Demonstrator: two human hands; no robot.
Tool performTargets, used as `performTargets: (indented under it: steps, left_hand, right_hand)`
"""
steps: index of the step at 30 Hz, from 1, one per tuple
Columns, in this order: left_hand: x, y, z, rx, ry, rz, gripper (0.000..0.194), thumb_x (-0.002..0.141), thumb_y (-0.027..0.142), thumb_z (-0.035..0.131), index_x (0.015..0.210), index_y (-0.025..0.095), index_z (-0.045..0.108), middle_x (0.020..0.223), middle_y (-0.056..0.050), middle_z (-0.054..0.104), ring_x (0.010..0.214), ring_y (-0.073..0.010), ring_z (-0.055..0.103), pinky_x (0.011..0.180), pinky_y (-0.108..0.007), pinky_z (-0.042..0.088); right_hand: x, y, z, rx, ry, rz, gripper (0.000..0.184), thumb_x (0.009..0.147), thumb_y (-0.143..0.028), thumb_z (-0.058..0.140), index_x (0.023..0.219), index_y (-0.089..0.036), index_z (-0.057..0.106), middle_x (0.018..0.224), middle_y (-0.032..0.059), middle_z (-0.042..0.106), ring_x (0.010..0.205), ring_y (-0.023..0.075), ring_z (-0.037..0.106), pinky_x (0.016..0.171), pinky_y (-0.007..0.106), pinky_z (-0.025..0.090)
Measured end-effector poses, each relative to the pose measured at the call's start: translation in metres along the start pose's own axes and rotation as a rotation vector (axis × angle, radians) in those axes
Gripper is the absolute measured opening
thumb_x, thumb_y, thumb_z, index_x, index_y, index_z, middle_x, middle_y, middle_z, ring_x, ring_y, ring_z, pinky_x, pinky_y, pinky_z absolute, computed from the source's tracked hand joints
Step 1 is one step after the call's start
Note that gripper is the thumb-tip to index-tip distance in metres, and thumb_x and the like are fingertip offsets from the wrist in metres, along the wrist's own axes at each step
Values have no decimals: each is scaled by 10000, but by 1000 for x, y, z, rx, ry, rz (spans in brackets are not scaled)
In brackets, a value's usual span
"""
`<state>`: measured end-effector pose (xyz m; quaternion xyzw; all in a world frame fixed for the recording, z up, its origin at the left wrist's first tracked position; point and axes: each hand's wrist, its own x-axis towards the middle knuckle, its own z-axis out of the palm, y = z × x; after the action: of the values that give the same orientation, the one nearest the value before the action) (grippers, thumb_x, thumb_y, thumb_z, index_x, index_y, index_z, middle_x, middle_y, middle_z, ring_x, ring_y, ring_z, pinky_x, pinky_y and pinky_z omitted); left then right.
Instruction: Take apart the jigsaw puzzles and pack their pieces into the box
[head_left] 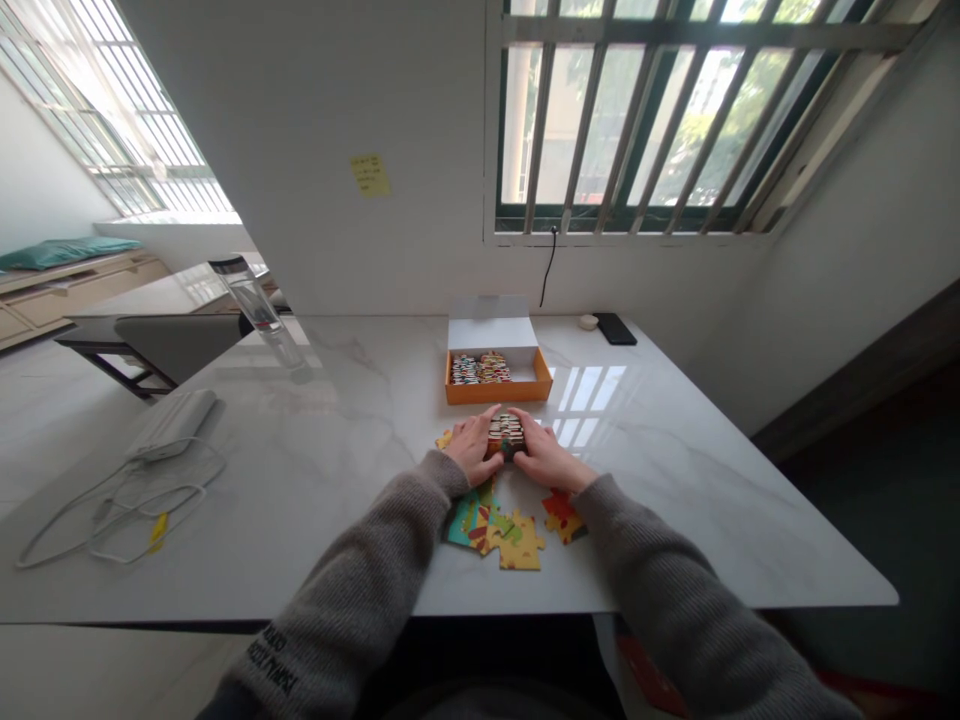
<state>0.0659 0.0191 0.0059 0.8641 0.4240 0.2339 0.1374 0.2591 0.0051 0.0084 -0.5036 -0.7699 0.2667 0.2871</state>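
We see left grip [472,447], right grip [544,450] closed around puzzle stack [506,432] | box [499,392] just ahead | loose pieces [519,541] just behind

The single view looks from the person's head, forward and down across a white marble-topped table [360,520]. The table's near edge runs across the lower part of the frame, and grey-sleeved forearms [352,590] rise from the bottom corners. The left hand [472,447] and right hand [546,450] lie just below the frame's centre, well below the camera. The view faces the table's far edge and the white wall [300,120] behind it, with a green-framed barred window [645,120] at upper right. Beyond the table's left edge, its wide field reaches a low wooden bench with a teal cushion [67,255].
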Motion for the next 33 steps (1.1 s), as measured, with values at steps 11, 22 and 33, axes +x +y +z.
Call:
performTargets:
  steps: [11,22,33]
  left_hand:
    - [1,-3,-3,-4,26,9,748,762,286,603,1452,153,345,1283,-147,574,1174,-328,530,1032,-472,343]
    - [3,-7,-3,-7,27,5,739,810,288,583,1479,156,300,1287,-142,565,1214,-309,522,1054,-468,349]
    - [7,-15,-7,-117,-8,33,768,803,273,634,1492,194,302,1348,-132,556,1246,-306,522,1046,-462,366]
  right_hand:
    - [-73,4,-79,-132,-216,32,413,786,-387,710,1162,-234,634,1072,111,600,1057,301,525,970,488,425]
    - [-96,-16,-70,-378,-312,114,423,657,-323,785,985,-210,545,1090,80,579,1025,279,526,908,408,414]
    - [-30,7,-28,-270,18,-83,243,880,-249,594,1039,-233,411,826,-3,594,703,172,569,613,257,368]
